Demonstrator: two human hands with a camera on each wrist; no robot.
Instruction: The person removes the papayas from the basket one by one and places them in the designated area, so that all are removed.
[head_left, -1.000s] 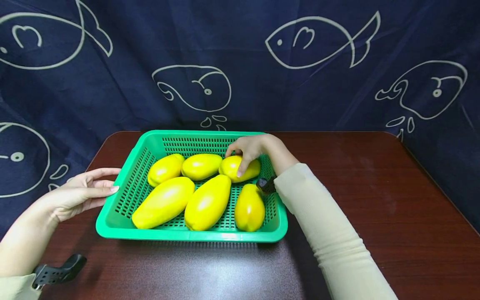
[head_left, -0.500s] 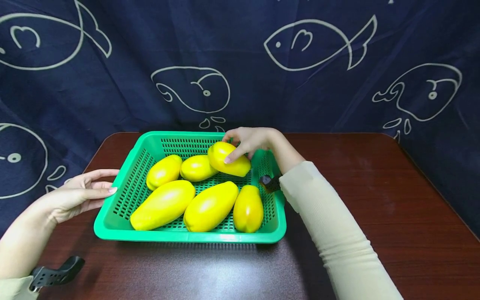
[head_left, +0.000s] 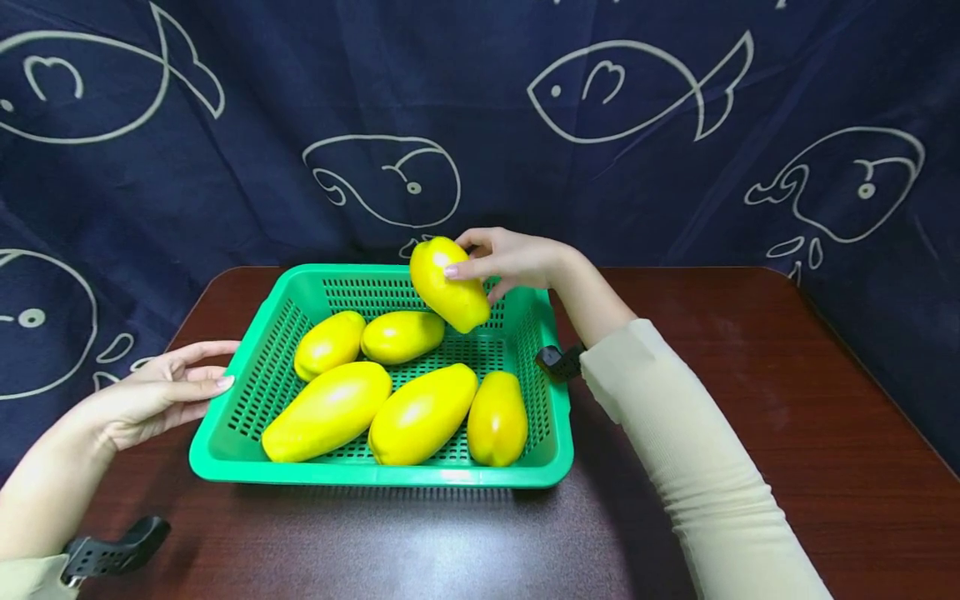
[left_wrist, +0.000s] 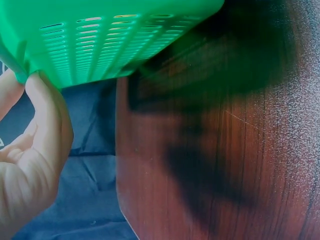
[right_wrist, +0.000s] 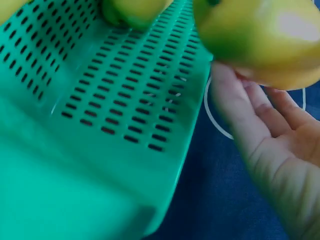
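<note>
Yellow papaya gripped by right hand above green basket; left hand spread beside it

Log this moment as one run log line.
right hand: holds yellow fruit above green basket | left hand: open, at basket's left rim | five fruits inside

Cream ribbed long sleeves; black perforated wrist straps; pale-polished nails

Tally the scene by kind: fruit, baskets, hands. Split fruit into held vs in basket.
Yellow fruit held by right hand: 1
Yellow fruit in basket: 5
Green basket: 1
Hands: 2, with left hand at the basket's left rim
Total: 9
</note>
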